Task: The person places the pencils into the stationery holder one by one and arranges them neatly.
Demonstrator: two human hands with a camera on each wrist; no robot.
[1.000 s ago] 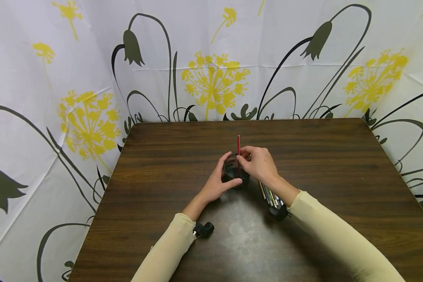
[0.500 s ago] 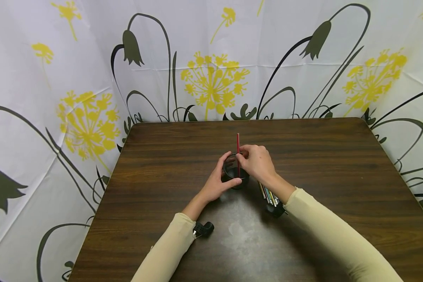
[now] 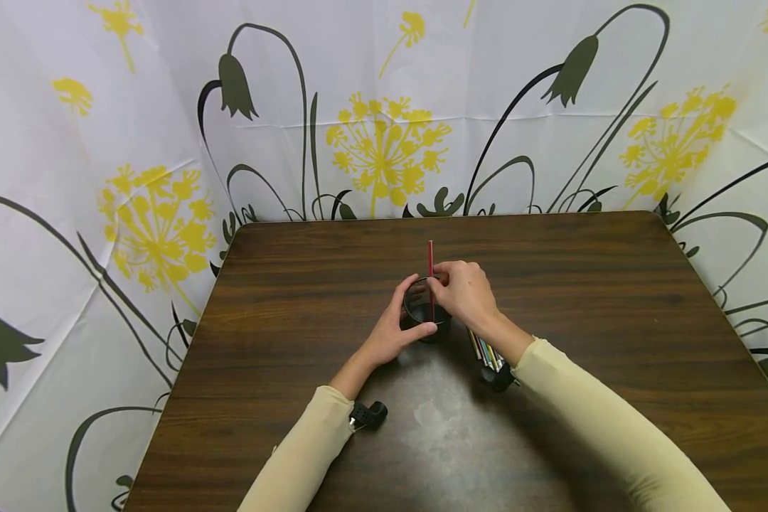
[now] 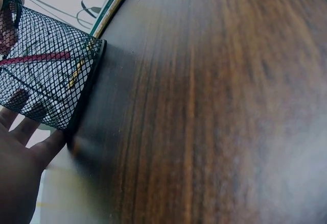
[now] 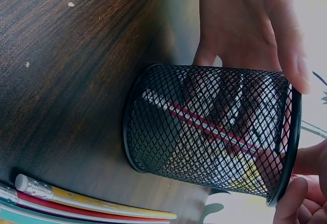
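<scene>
A black wire-mesh pencil cup (image 3: 445, 330) stands upright on the wooden table. My left hand (image 3: 386, 340) holds it from the left side, thumb across the near side and fingers round the far side. With thumb and fingertips, my right hand (image 3: 468, 291) pinches a red pencil (image 3: 431, 257) at the cup's rim. That pencil stands nearly upright, its lower part inside the cup and its top rising above my fingers. Through the mesh in the right wrist view, the pencil's pale lower end (image 5: 153, 98) shows close to the cup's base.
Several loose pencils (image 3: 484, 353) lie side by side right of the cup, partly beneath my right forearm. One in the right wrist view is yellow with a white eraser (image 5: 23, 182). A patterned curtain (image 3: 384, 64) hangs behind the table's far edge.
My right hand and forearm have shifted slightly up and left, still pinching the red pencil in the cup. My left hand keeps its hold on the cup.
</scene>
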